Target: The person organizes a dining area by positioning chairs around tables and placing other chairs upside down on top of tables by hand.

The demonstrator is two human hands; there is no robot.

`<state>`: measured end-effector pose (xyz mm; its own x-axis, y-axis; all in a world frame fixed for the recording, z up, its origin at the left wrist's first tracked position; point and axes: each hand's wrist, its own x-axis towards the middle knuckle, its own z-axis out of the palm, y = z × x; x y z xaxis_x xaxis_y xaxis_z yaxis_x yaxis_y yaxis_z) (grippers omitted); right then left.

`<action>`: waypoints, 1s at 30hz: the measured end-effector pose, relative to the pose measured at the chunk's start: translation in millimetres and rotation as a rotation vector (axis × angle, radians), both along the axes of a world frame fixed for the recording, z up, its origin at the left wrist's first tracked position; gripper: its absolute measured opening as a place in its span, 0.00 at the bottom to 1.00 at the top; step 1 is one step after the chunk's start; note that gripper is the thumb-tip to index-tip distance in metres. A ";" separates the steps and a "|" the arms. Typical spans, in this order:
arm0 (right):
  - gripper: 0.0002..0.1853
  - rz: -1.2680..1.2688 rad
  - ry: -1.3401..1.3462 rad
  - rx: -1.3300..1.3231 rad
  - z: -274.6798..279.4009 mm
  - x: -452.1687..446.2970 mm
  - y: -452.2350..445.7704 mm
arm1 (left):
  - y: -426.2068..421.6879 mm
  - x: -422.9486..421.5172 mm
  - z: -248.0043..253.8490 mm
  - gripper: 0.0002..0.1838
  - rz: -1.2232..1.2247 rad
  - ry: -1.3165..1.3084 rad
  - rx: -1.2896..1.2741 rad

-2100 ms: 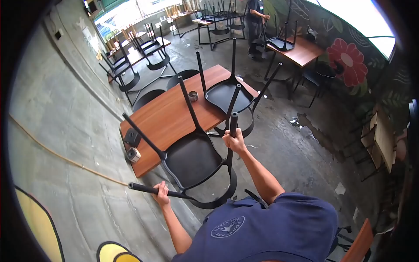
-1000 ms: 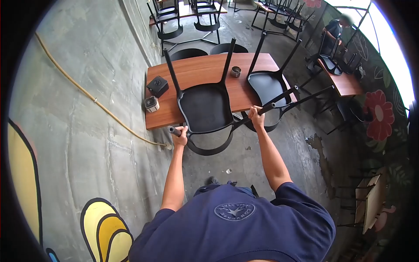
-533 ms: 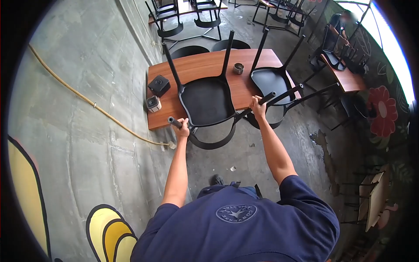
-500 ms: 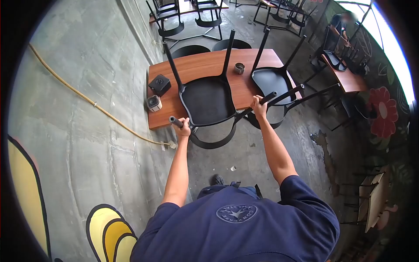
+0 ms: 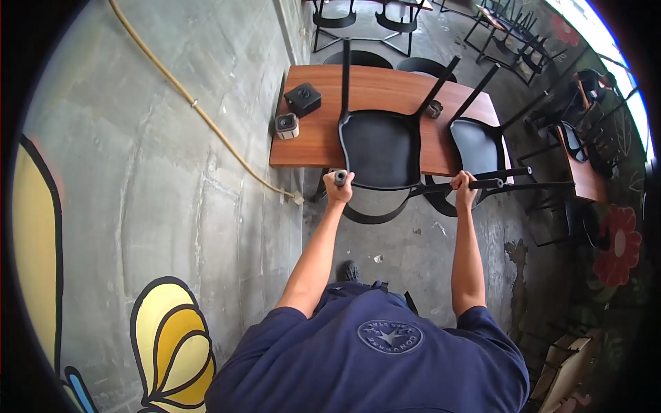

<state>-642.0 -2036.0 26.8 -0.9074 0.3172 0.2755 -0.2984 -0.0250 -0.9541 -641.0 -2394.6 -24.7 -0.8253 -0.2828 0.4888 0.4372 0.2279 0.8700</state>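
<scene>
A black chair (image 5: 381, 148) lies upside down with its seat on the wooden table (image 5: 313, 151). Its legs point up, and its curved backrest hangs past the near edge. My left hand (image 5: 339, 187) is wrapped around the near-left leg, close to its tip. Closed on the near-right leg is my right hand (image 5: 465, 186). A second upturned black chair (image 5: 476, 144) rests to the right, its near legs close behind my right hand.
On the table are a black box (image 5: 303, 100), a small white-and-black cube (image 5: 286, 126) and a dark round cup-like container (image 5: 434, 109). A concrete wall (image 5: 172, 172) runs along the left. Another person (image 5: 592, 86) stands by a table (image 5: 585, 182) at the right.
The view has turned, so the table and chairs appear farther right. Both hands keep their hold on the chair legs. The held chair sits slightly closer to the round container.
</scene>
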 end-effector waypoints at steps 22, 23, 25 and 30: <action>0.13 -0.164 -0.319 0.316 -72.2 37.8 -0.6 | -18.2 -51.5 9.6 0.18 -0.139 -0.200 0.133; 0.11 0.014 -0.444 0.296 -86.8 71.6 2.2 | -23.1 -31.2 20.0 0.28 -0.089 -0.144 -0.042; 0.12 0.353 -0.724 0.104 -108.7 160.6 5.2 | -21.4 5.8 9.2 0.32 0.158 -0.249 -0.023; 0.14 0.131 -1.432 -0.023 -151.4 364.7 -2.9 | 12.7 91.5 -70.4 0.11 -0.093 -0.864 0.339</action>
